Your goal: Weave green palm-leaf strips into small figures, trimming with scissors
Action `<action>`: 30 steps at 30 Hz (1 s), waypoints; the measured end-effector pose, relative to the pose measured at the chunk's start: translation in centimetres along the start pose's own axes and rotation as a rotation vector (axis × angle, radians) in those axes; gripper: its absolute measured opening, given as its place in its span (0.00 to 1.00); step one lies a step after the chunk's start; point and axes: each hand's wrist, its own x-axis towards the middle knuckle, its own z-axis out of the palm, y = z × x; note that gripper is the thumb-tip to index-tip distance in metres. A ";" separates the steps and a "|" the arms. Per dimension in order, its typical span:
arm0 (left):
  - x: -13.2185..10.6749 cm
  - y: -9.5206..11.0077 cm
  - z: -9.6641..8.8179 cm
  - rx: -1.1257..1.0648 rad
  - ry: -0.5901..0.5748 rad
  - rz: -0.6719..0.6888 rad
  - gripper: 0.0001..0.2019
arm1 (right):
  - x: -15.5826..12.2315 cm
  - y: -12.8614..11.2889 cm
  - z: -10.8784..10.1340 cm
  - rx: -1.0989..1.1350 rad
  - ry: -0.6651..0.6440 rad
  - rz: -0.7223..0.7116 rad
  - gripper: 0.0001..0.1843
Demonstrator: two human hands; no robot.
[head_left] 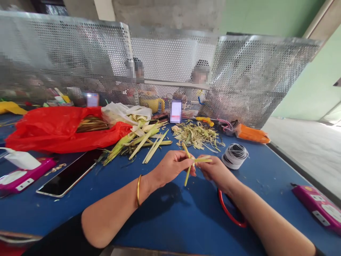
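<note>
My left hand (172,165) pinches thin yellow-green leaf strips (189,161) above the blue table (170,213). One strip runs down from its fingers. My right hand (214,170) meets it from the right, its fingers closed on a short strip pointing right. A gold bangle (138,190) circles my left wrist. Under my right forearm lies a red-handled tool (230,213), partly hidden.
Several loose green leaf strips (144,140) lie beyond my hands, beside a pile of trimmings (197,135). A red plastic bag (53,129) sits at left, a phone (68,176) near it. A coil of thread (234,155), pink devices (319,206) and a perforated metal screen (170,64) surround the work area.
</note>
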 end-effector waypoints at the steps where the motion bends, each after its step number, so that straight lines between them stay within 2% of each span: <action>1: 0.1 0.0 0.0 0.007 0.065 0.014 0.09 | -0.1 0.1 0.4 0.015 -0.026 0.017 0.20; 3: 0.4 -0.3 0.0 0.035 0.193 0.019 0.08 | -0.5 0.3 1.1 -0.065 0.032 -0.063 0.18; 5: 0.7 -0.6 0.0 0.060 0.281 0.018 0.07 | -1.1 0.3 1.5 -0.279 0.118 -0.265 0.16; 7: 0.7 -1.0 -0.2 0.092 0.303 0.034 0.07 | -1.6 0.1 1.7 -0.501 0.161 -0.478 0.13; 9: 0.7 -1.4 -0.3 0.134 0.298 0.049 0.07 | -2.1 -0.2 1.7 -0.622 0.171 -0.643 0.10; 12: 0.7 -1.7 -0.2 0.174 0.297 0.038 0.07 | -2.4 -0.7 1.5 -0.587 0.133 -0.798 0.08; 16: 0.8 -1.6 0.1 0.047 0.294 -0.014 0.08 | -2.2 -0.8 1.4 -0.457 0.021 -0.787 0.09; 18: 0.8 -1.6 0.3 -0.055 0.291 -0.039 0.09 | -2.1 -0.7 1.5 -0.498 -0.001 -0.786 0.09; 20: 0.7 -1.6 0.5 -0.064 0.298 -0.040 0.09 | -2.3 -0.7 1.7 -0.601 -0.023 -0.827 0.09; 22: 0.6 -1.6 0.5 0.035 0.299 -0.008 0.09 | -2.6 -0.6 2.0 -0.684 -0.055 -0.864 0.09; 24: 0.5 -1.5 0.3 0.197 0.273 0.035 0.09 | -2.8 -0.7 2.0 -0.663 -0.085 -0.849 0.10; 27: 0.3 -1.2 0.0 0.427 0.168 0.062 0.10 | -2.7 -1.0 1.5 -0.425 -0.097 -0.703 0.10; 30: 0.0 -0.6 -0.3 0.598 -0.004 0.066 0.09 | -2.0 -1.3 0.5 -0.093 -0.069 -0.491 0.11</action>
